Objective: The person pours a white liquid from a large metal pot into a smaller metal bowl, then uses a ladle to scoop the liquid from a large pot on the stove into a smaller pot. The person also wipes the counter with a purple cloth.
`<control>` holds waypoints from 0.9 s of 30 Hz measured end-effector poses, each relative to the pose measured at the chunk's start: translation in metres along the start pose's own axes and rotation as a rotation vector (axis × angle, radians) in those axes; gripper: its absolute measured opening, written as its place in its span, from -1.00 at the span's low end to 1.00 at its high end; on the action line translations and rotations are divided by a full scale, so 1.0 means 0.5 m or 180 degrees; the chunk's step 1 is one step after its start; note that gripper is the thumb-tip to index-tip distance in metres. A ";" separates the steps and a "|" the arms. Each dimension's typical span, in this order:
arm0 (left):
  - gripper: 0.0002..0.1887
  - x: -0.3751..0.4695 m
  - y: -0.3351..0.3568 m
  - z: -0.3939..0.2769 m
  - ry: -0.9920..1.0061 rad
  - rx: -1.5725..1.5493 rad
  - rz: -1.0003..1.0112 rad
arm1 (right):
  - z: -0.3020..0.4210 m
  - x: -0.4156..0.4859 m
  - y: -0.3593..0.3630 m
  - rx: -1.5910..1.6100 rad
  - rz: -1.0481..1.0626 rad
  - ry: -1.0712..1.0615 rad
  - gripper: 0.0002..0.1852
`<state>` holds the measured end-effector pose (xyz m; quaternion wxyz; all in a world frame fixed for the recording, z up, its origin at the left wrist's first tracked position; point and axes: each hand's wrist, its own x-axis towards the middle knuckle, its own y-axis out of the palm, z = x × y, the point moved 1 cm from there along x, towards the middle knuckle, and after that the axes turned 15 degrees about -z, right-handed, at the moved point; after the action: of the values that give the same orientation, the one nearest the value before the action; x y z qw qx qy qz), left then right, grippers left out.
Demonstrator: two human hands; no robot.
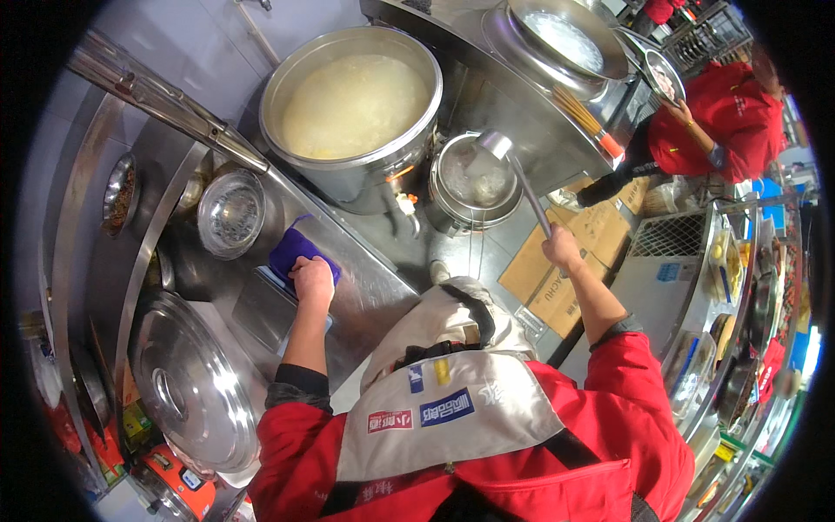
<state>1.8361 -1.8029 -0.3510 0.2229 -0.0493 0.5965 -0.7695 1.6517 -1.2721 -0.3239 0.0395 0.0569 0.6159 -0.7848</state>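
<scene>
My right hand (563, 246) grips the long handle of a metal ladle (494, 143). The ladle's bowl is over a round strainer (464, 171) set in the mouth of a steel pot (450, 220) on the floor. Cloudy, bubbly liquid shows inside it. On the steel counter (372, 284), my left hand (313, 280) grasps a purple cloth (297, 253) beside a rectangular metal container (266, 307). A large steel stockpot (352, 176) of pale yellowish broth (355, 104) stands past the counter's edge. What lies under the cloth is hidden.
A large domed steel lid (196, 385) and a clear-looking bowl (231, 214) are at left. Flattened cardboard (554, 287) covers floor at right. A co-worker in red (714, 124) holds a metal bowl (664, 75) near a wok (567, 42). Shelves with food trays (724, 267) line the right.
</scene>
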 end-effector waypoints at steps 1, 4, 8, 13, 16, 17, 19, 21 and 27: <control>-0.54 0.003 0.006 -0.001 0.0011 0.0102 -0.0069 | 0.000 -0.005 -0.005 -0.0072 -0.0048 0.0036 -0.62; -0.48 0.007 0.018 -0.003 0.0098 0.0273 -0.0177 | 0.016 -0.026 -0.032 -0.0150 -0.0252 -0.0026 -0.65; -0.62 0.004 0.007 -0.006 0.0097 0.0222 -0.0159 | 0.069 -0.077 -0.115 0.2449 0.0369 0.1465 -0.75; -0.68 -0.003 -0.016 -0.012 -0.0015 0.0100 -0.0115 | 0.175 -0.100 -0.220 0.3988 0.0578 0.1531 -0.75; -0.68 -0.002 -0.015 -0.017 -0.0057 0.0054 -0.0107 | 0.246 -0.026 -0.229 0.3639 0.0605 0.0914 -0.76; -0.68 -0.002 -0.013 -0.018 -0.0111 0.0074 -0.0144 | 0.270 0.014 -0.221 0.3394 0.0634 0.0734 -0.79; -0.67 -0.001 -0.010 -0.020 -0.0247 0.0065 -0.0189 | 0.331 0.109 -0.187 0.2811 0.0578 0.0150 -0.82; -0.69 -0.004 -0.010 -0.020 -0.0090 0.0096 -0.0212 | 0.401 0.210 -0.141 0.1468 0.0160 -0.0430 -0.67; -0.82 -0.016 -0.055 -0.007 -0.0773 -0.1299 -0.0381 | 0.563 0.352 0.013 -0.0218 0.0167 -0.1166 -0.58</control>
<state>1.8343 -1.7912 -0.3248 0.2324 -0.2207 0.7044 -0.6333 1.4666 -1.5457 -0.2882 0.1733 -0.0723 0.6231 -0.7593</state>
